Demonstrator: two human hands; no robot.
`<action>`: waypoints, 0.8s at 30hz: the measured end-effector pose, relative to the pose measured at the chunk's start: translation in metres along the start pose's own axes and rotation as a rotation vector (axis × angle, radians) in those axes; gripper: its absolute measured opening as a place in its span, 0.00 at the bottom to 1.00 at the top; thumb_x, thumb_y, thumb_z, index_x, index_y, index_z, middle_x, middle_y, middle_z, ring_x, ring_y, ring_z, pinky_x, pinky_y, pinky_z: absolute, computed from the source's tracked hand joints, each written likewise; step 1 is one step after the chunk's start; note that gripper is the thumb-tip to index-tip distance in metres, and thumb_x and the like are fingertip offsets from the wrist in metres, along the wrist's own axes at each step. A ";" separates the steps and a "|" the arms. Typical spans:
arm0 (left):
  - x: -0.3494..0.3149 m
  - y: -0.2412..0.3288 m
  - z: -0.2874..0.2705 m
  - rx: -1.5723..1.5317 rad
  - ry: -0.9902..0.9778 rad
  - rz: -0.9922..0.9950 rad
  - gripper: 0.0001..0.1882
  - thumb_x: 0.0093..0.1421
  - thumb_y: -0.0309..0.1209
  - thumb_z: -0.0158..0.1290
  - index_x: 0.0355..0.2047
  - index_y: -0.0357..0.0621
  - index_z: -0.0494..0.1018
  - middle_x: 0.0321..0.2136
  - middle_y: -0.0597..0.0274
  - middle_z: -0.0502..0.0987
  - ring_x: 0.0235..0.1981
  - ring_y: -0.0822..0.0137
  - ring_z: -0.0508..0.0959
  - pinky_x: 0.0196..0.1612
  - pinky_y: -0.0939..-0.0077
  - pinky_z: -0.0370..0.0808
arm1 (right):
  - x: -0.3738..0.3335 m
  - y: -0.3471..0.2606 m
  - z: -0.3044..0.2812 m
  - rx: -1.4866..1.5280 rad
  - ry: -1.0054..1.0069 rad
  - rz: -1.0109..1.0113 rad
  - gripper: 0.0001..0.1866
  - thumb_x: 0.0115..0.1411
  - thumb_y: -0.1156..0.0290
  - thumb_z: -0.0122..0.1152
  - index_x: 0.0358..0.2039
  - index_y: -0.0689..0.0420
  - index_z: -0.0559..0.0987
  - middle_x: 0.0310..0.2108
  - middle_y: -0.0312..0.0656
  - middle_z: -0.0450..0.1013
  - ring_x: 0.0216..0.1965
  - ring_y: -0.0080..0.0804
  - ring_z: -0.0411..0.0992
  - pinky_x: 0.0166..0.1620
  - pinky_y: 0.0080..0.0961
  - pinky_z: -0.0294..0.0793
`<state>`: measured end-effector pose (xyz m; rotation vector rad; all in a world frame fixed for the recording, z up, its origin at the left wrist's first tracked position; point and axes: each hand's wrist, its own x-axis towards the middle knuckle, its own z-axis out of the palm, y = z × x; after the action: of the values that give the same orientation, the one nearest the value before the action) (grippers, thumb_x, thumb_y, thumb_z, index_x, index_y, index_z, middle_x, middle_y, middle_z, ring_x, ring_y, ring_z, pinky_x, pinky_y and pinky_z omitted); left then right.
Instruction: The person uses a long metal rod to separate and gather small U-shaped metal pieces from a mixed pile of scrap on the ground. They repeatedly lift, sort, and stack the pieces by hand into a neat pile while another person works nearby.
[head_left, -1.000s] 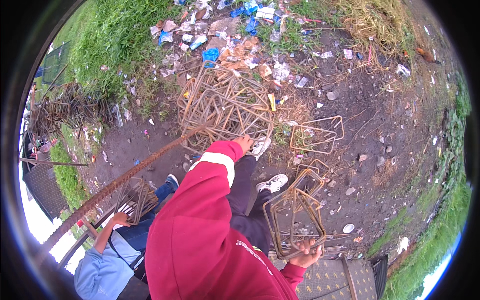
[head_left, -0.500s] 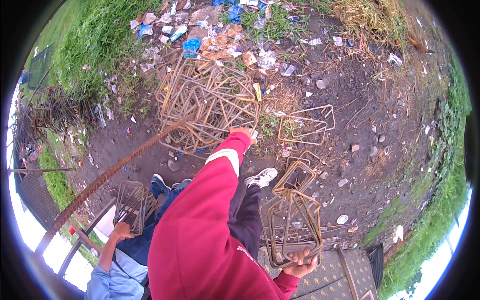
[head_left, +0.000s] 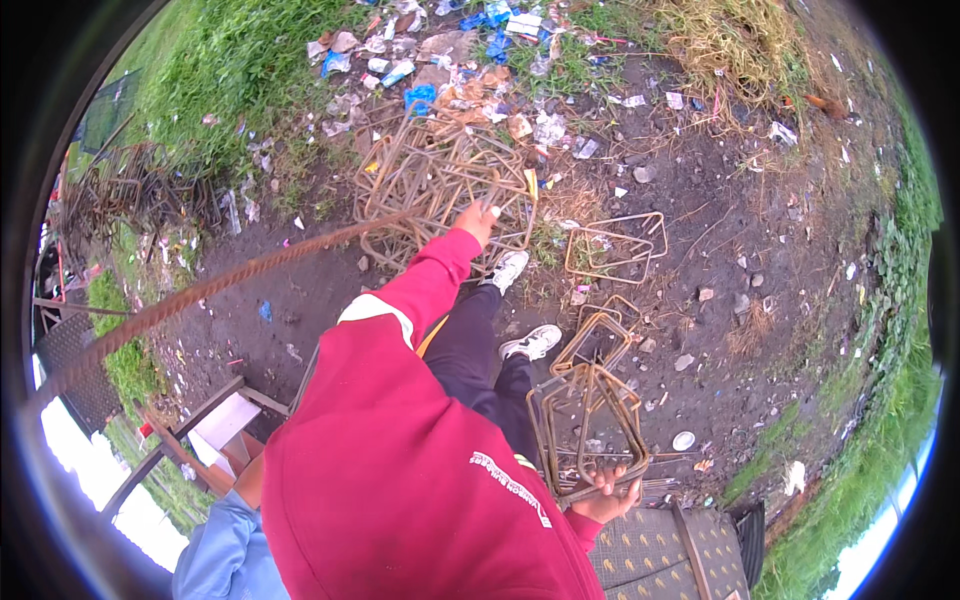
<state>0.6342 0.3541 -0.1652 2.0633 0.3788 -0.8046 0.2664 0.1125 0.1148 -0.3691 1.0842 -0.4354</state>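
My left hand [head_left: 478, 222] is at the near right edge of a big heap of rusty rebar stirrups [head_left: 440, 165]. Its fingers are curled, apparently around the bent rod of one stirrup, though the grip is partly hidden. In my right hand [head_left: 606, 496], low on the right, several rectangular stirrups [head_left: 592, 425] are held by their near ends, the frames fanning away from me. Just beyond them more stirrups [head_left: 597, 338] lie on the ground.
Two loose stirrups [head_left: 618, 248] lie right of the heap. A long rusty rebar [head_left: 235, 262] slants across the left. Litter [head_left: 470, 70] covers the far ground. A co-worker's blue sleeve [head_left: 225, 545] shows lower left, beside a frame [head_left: 190, 420]. A patterned mat [head_left: 650, 550] lies near my right hand.
My left hand has moved slightly farther away at the heap, and one shoe is now at its edge. The co-worker's hand and held stirrups have gone out of sight. My right hand keeps its stirrups.
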 end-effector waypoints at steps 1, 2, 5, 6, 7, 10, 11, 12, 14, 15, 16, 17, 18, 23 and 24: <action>-0.014 0.004 -0.022 0.054 0.211 0.115 0.21 0.60 0.41 0.50 0.46 0.37 0.67 0.35 0.51 0.76 0.36 0.58 0.75 0.45 0.66 0.69 | -0.002 -0.003 -0.001 0.015 -0.025 0.005 0.19 0.60 0.50 0.44 0.30 0.55 0.70 0.13 0.31 0.61 0.19 0.24 0.64 0.31 0.26 0.69; -0.029 0.009 -0.054 0.041 0.258 0.150 0.21 0.60 0.44 0.49 0.43 0.36 0.69 0.33 0.51 0.77 0.34 0.59 0.75 0.44 0.66 0.69 | -0.004 -0.005 -0.004 0.043 -0.102 0.020 0.19 0.61 0.51 0.44 0.31 0.55 0.70 0.14 0.32 0.61 0.20 0.26 0.65 0.32 0.28 0.69; -0.095 0.037 -0.158 0.108 0.360 0.191 0.24 0.62 0.50 0.44 0.33 0.37 0.70 0.25 0.52 0.74 0.29 0.59 0.73 0.36 0.65 0.67 | 0.001 -0.013 -0.015 0.035 -0.181 0.020 0.19 0.61 0.51 0.45 0.31 0.55 0.70 0.14 0.32 0.62 0.20 0.25 0.64 0.34 0.27 0.68; -0.126 0.048 -0.185 0.250 0.432 0.233 0.25 0.62 0.51 0.43 0.32 0.37 0.70 0.23 0.52 0.72 0.27 0.59 0.71 0.34 0.65 0.67 | 0.005 -0.015 -0.020 0.043 -0.208 0.048 0.19 0.61 0.51 0.45 0.31 0.55 0.70 0.14 0.32 0.62 0.20 0.25 0.64 0.35 0.27 0.68; -0.162 0.058 -0.204 0.234 0.454 0.257 0.26 0.62 0.52 0.42 0.31 0.37 0.69 0.22 0.52 0.71 0.26 0.59 0.70 0.33 0.65 0.66 | 0.011 -0.017 -0.023 0.099 -0.279 0.086 0.18 0.60 0.52 0.48 0.33 0.57 0.70 0.15 0.34 0.64 0.20 0.25 0.65 0.35 0.27 0.68; -0.271 0.093 -0.240 0.147 0.556 0.338 0.27 0.62 0.54 0.42 0.30 0.37 0.68 0.19 0.53 0.66 0.23 0.60 0.67 0.31 0.65 0.65 | 0.031 -0.018 -0.025 0.043 -0.447 0.064 0.17 0.60 0.55 0.49 0.34 0.59 0.70 0.16 0.34 0.65 0.21 0.26 0.65 0.37 0.28 0.70; -0.312 0.103 -0.252 0.108 0.610 0.361 0.28 0.62 0.54 0.42 0.29 0.37 0.68 0.18 0.55 0.65 0.22 0.62 0.65 0.30 0.65 0.65 | 0.036 -0.017 -0.023 -0.059 -0.334 -0.017 0.20 0.59 0.52 0.52 0.36 0.60 0.70 0.18 0.35 0.66 0.22 0.27 0.67 0.39 0.29 0.70; -0.353 0.113 -0.262 0.035 0.674 0.415 0.28 0.62 0.55 0.42 0.27 0.38 0.66 0.17 0.60 0.62 0.22 0.66 0.63 0.28 0.67 0.64 | 0.041 -0.016 -0.019 -0.143 -0.132 -0.077 0.24 0.57 0.49 0.55 0.39 0.61 0.69 0.20 0.35 0.67 0.24 0.28 0.68 0.41 0.30 0.71; -0.433 0.126 -0.279 -0.139 0.742 0.495 0.25 0.63 0.54 0.41 0.25 0.42 0.65 0.17 0.70 0.60 0.21 0.75 0.59 0.25 0.79 0.60 | 0.050 -0.009 -0.006 -0.202 -0.318 -0.057 0.26 0.56 0.48 0.56 0.39 0.61 0.69 0.21 0.36 0.67 0.25 0.28 0.69 0.41 0.30 0.72; -0.471 0.129 -0.289 -0.168 0.831 0.533 0.25 0.63 0.52 0.42 0.26 0.40 0.65 0.17 0.67 0.60 0.20 0.73 0.61 0.25 0.75 0.62 | 0.052 -0.007 0.002 -0.179 -0.424 -0.024 0.27 0.56 0.47 0.56 0.40 0.61 0.68 0.21 0.36 0.67 0.25 0.28 0.69 0.41 0.31 0.72; -0.501 0.134 -0.291 -0.208 0.891 0.582 0.24 0.64 0.51 0.42 0.27 0.39 0.66 0.16 0.64 0.59 0.19 0.71 0.63 0.25 0.71 0.63 | 0.053 -0.003 0.012 -0.153 -0.532 0.010 0.28 0.55 0.47 0.56 0.40 0.61 0.68 0.21 0.36 0.67 0.25 0.28 0.69 0.41 0.31 0.72; -0.529 0.137 -0.291 -0.273 0.950 0.651 0.24 0.64 0.51 0.42 0.27 0.39 0.66 0.16 0.65 0.59 0.19 0.72 0.62 0.24 0.73 0.62 | 0.053 0.000 0.022 -0.124 -0.632 0.045 0.29 0.55 0.46 0.56 0.41 0.62 0.68 0.22 0.36 0.67 0.26 0.29 0.69 0.41 0.31 0.72; -0.553 0.140 -0.292 -0.342 0.989 0.721 0.24 0.64 0.51 0.42 0.28 0.40 0.66 0.16 0.66 0.58 0.19 0.73 0.61 0.23 0.75 0.61 | 0.052 0.002 0.032 -0.095 -0.723 0.074 0.30 0.54 0.46 0.57 0.41 0.62 0.68 0.22 0.36 0.67 0.26 0.29 0.70 0.41 0.31 0.72; -0.604 0.179 -0.304 0.083 1.156 1.184 0.21 0.65 0.47 0.42 0.25 0.41 0.66 0.13 0.70 0.61 0.14 0.76 0.60 0.17 0.77 0.58 | 0.037 -0.008 0.059 0.020 -1.091 0.222 0.34 0.52 0.42 0.58 0.43 0.63 0.66 0.23 0.37 0.67 0.28 0.29 0.71 0.42 0.32 0.73; -0.607 0.191 -0.306 0.239 1.128 1.177 0.22 0.64 0.47 0.42 0.25 0.40 0.66 0.13 0.68 0.62 0.14 0.76 0.62 0.17 0.75 0.59 | 0.034 -0.011 0.061 0.033 -1.143 0.251 0.35 0.51 0.42 0.58 0.43 0.63 0.66 0.24 0.37 0.67 0.28 0.30 0.71 0.42 0.32 0.74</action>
<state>0.4064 0.5097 0.4850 2.2585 -0.3924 1.0820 0.3338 0.0901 0.1201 -0.3654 0.0004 0.0238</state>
